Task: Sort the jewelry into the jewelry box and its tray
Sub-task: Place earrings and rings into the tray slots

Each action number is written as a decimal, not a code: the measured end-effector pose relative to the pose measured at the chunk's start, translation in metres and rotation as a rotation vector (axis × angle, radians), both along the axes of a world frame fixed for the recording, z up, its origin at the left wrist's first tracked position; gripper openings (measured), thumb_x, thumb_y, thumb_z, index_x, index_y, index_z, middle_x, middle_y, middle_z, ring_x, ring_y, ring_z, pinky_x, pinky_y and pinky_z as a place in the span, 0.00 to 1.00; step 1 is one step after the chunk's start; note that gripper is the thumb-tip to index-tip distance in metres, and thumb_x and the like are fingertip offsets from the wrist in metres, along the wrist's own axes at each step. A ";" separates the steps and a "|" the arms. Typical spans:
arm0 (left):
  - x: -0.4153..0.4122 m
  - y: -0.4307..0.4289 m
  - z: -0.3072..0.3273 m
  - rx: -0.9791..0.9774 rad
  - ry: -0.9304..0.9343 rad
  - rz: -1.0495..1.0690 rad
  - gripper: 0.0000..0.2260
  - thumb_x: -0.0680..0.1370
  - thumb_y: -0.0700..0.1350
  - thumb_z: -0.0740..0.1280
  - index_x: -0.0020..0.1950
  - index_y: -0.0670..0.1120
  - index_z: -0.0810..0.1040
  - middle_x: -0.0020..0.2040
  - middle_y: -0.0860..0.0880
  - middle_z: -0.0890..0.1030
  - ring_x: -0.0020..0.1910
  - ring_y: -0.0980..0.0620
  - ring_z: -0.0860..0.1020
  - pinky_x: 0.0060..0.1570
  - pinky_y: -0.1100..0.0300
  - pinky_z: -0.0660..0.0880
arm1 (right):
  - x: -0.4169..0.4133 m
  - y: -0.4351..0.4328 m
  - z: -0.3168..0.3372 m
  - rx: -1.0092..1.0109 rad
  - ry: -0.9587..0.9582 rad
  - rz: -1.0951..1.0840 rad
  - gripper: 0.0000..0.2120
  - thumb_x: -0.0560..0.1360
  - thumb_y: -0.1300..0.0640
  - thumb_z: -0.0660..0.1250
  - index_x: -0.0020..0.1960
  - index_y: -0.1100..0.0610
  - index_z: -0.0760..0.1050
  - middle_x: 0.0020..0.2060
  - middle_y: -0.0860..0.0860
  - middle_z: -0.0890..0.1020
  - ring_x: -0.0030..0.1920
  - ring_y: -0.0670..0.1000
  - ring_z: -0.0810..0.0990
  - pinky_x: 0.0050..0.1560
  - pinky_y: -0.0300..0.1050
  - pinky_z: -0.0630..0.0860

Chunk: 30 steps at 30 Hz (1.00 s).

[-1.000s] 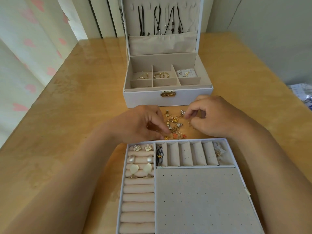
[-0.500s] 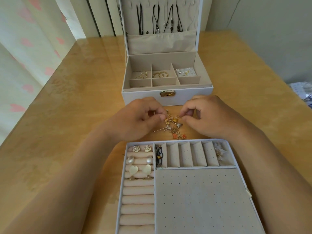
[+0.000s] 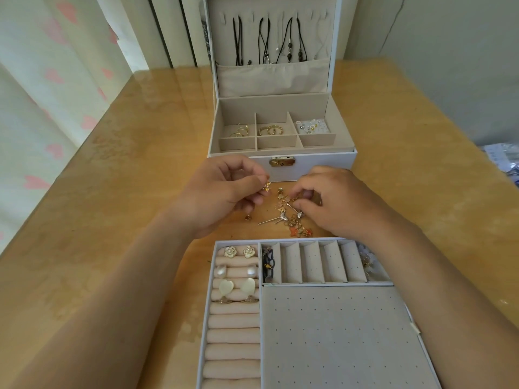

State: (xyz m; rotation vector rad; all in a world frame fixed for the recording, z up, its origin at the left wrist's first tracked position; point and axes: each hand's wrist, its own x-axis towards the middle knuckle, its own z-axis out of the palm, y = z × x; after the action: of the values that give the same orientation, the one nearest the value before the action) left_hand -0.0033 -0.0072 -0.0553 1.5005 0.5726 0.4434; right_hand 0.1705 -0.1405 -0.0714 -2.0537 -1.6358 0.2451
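Just in front of the open white jewelry box (image 3: pixel 323 164), the left hand (image 3: pixel 224 195) pinches a tiny gold earring (image 3: pixel 266 188). The right hand (image 3: pixel 337 203) pinches into the pile of little gold and orange jewelry (image 3: pixel 292 217) on the yellow desk (image 3: pixel 112 192). The grey padded tray (image 3: pixel 337 332) lies further from the box, past the pile.

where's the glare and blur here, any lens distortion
Head view: daylight leaves a pale sheen on the table at its far end; head view: wide-angle stretch splays the jewelry box sides and forearms; head view: the earring the left hand pinches and the loose jewelry at the right hand look soft.
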 end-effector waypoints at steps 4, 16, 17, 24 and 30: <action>-0.001 -0.001 0.002 -0.087 -0.037 -0.026 0.06 0.72 0.38 0.70 0.48 0.38 0.82 0.38 0.42 0.83 0.32 0.51 0.79 0.32 0.63 0.77 | -0.001 0.001 -0.001 0.001 -0.003 -0.009 0.07 0.75 0.55 0.71 0.53 0.47 0.82 0.42 0.44 0.76 0.42 0.45 0.73 0.47 0.54 0.77; -0.002 0.003 -0.001 -0.073 -0.001 -0.004 0.07 0.77 0.29 0.66 0.49 0.38 0.82 0.38 0.41 0.84 0.33 0.50 0.80 0.34 0.62 0.79 | 0.001 0.008 -0.004 0.005 0.000 -0.035 0.08 0.76 0.55 0.71 0.54 0.48 0.83 0.44 0.47 0.75 0.46 0.49 0.77 0.48 0.55 0.78; -0.001 0.003 -0.001 -0.072 0.000 -0.001 0.07 0.77 0.29 0.66 0.49 0.38 0.82 0.38 0.41 0.84 0.33 0.51 0.80 0.34 0.62 0.79 | 0.001 0.008 -0.004 0.018 -0.004 -0.041 0.07 0.76 0.56 0.71 0.53 0.49 0.84 0.43 0.47 0.75 0.46 0.50 0.77 0.47 0.55 0.78; -0.003 0.003 -0.003 -0.035 -0.029 -0.027 0.09 0.75 0.27 0.68 0.49 0.39 0.82 0.38 0.42 0.83 0.35 0.50 0.80 0.35 0.62 0.79 | 0.000 0.002 0.008 0.117 0.173 -0.037 0.05 0.77 0.59 0.70 0.51 0.52 0.83 0.40 0.40 0.79 0.40 0.35 0.76 0.41 0.25 0.69; -0.009 -0.005 0.003 0.040 -0.150 -0.083 0.11 0.67 0.34 0.74 0.49 0.41 0.85 0.40 0.39 0.84 0.37 0.47 0.82 0.37 0.59 0.81 | -0.007 -0.007 0.024 0.213 0.516 0.038 0.13 0.75 0.63 0.73 0.47 0.45 0.82 0.41 0.50 0.85 0.43 0.54 0.82 0.45 0.45 0.80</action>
State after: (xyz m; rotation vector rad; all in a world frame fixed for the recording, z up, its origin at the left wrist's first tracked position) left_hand -0.0125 -0.0124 -0.0526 1.5090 0.3838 0.5008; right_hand 0.1638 -0.1473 -0.0479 -1.6283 -1.3164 0.5388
